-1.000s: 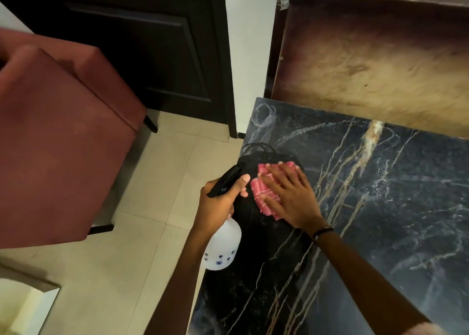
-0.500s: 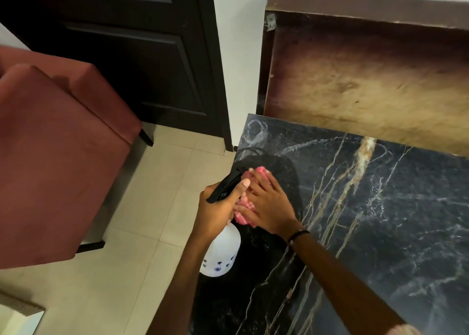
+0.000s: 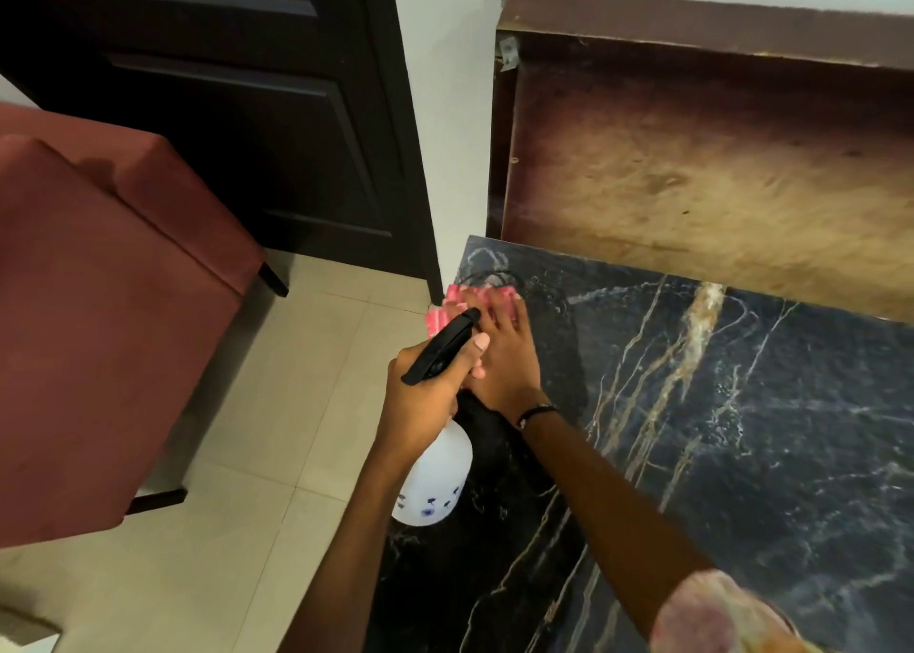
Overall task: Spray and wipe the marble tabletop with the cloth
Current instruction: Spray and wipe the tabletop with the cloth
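Marble tabletop (image 3: 742, 430): 1 cloth (image 3: 457, 301) under flat right hand (image 3: 504, 355); left hand (image 3: 425, 400) grips 1 spray bottle (image 3: 433, 484).

A person's right hand (image 3: 504, 355) presses a cloth (image 3: 457, 304) onto the far left corner of the marble tabletop (image 3: 742, 430). The left hand (image 3: 425, 400) holds a spray bottle (image 3: 435, 484) just left of it, over the table's left edge. A chair (image 3: 99, 316) stands further left on the floor (image 3: 237, 529), and a wooden panel (image 3: 692, 158) rises behind the table.
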A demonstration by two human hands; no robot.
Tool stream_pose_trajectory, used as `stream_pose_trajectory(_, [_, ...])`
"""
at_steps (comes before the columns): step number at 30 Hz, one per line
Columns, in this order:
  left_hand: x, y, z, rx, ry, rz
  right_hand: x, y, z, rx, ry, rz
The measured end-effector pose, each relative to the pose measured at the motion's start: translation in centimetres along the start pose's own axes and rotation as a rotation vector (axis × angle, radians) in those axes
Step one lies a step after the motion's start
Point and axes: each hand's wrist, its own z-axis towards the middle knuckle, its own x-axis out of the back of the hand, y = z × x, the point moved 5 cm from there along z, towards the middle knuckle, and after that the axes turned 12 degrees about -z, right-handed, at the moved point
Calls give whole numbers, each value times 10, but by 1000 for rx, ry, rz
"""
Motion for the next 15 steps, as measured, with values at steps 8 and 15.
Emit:
stream_pose_trajectory(8, [-14, -5, 9, -6, -25, -12, -15, 115, -17, -145, 15, -38])
stream_pose_trajectory(15, [-14, -4, 3, -71, 38, -25, -11, 92, 44, -288, -12, -12])
